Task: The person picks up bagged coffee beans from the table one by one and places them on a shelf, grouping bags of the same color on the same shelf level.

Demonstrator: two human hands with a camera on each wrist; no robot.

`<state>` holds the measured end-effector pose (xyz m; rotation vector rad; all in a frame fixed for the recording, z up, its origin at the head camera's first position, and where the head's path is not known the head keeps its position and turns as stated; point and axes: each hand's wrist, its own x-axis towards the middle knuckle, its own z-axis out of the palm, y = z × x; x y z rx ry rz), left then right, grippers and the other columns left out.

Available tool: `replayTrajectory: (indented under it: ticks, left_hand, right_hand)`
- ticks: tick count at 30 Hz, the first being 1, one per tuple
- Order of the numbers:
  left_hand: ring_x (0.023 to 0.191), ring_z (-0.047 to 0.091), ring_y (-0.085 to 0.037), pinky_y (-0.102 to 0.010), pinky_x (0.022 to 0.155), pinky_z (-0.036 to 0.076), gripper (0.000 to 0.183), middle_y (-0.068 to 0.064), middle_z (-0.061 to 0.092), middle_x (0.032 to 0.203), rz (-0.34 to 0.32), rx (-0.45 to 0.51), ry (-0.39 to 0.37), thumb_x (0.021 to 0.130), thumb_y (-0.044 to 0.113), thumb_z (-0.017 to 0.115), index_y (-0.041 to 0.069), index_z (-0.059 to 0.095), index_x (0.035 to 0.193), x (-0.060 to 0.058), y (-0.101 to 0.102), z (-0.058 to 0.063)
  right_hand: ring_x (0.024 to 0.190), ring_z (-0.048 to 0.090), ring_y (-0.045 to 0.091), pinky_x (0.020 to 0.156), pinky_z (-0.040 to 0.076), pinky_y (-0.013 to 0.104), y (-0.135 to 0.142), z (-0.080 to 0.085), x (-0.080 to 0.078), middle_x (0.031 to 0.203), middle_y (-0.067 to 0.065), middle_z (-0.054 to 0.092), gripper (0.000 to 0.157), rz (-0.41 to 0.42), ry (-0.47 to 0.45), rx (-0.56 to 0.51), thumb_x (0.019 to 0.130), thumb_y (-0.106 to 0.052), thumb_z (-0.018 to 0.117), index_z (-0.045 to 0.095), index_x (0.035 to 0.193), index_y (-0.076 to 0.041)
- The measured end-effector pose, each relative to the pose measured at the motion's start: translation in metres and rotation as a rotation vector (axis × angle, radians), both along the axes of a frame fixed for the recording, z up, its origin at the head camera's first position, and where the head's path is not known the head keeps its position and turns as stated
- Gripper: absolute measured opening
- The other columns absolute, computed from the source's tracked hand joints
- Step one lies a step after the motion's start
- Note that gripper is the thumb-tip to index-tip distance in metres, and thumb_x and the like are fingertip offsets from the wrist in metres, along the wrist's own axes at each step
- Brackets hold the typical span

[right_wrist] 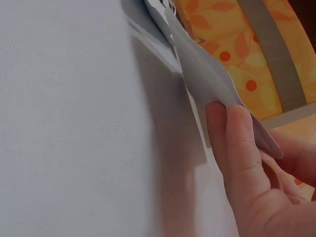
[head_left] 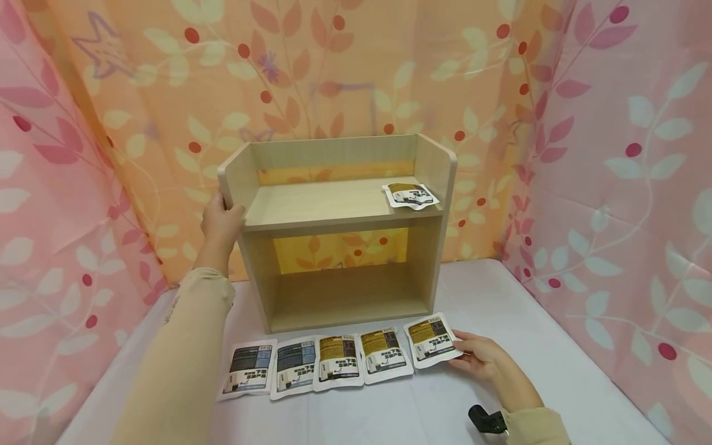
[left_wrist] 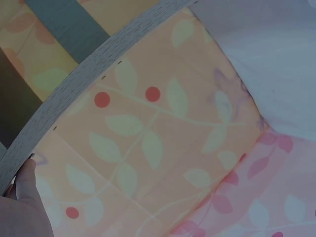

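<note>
A small two-tier wooden shelf stands on the white-covered table. My left hand grips the front edge of its left side panel; in the left wrist view, fingers show at the end of that panel. At the right end of a row, my right hand pinches the edge of a white pouch with a brown-and-yellow label. The right wrist view shows this pouch tilted, with its shadow on the cloth. Another such pouch lies on the upper tier, at the right.
Several more pouches lie in front of the shelf: a dark-labelled one at far left, a blue-labelled one, and two brown-labelled ones. A black object sits by my right sleeve. Floral curtains enclose the table.
</note>
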<state>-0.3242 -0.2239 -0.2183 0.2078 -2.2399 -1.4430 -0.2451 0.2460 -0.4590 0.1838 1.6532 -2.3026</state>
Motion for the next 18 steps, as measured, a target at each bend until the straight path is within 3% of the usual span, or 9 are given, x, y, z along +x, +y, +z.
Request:
replayTrajectory:
  ticks: [5,15,18]
  left_hand:
    - [0.123,0.042,-0.03,-0.048,0.105,0.031,0.045,-0.011,0.052,0.139,-0.005,0.008,0.0,0.091,0.013,0.045,0.007,0.047,0.136,0.0,0.002,0.001]
    - [0.124,0.042,-0.032,-0.05,0.106,0.028,0.043,-0.013,0.053,0.138,-0.004,-0.005,0.002,0.092,0.014,0.045,0.004,0.048,0.133,0.002,0.002,0.003]
    - [0.124,0.041,-0.032,-0.05,0.106,0.028,0.043,-0.013,0.053,0.138,-0.004,0.002,0.001,0.091,0.014,0.045,0.004,0.048,0.133,0.001,0.002,0.001]
  right_hand:
    - [0.084,0.066,0.022,0.076,0.056,0.036,0.007,0.003,0.002,0.092,0.009,0.068,0.042,0.028,0.008,-0.041,0.095,0.008,0.046,0.04,0.137,0.016]
    - [0.089,0.067,0.023,0.083,0.053,0.038,0.003,0.018,0.004,0.097,0.011,0.067,0.054,0.048,0.017,-0.077,0.098,0.006,0.043,0.02,0.146,0.016]
    - [0.089,0.067,0.024,0.084,0.052,0.039,0.003,0.024,0.006,0.099,0.011,0.067,0.053,0.054,0.023,-0.091,0.099,0.005,0.043,0.021,0.146,0.015]
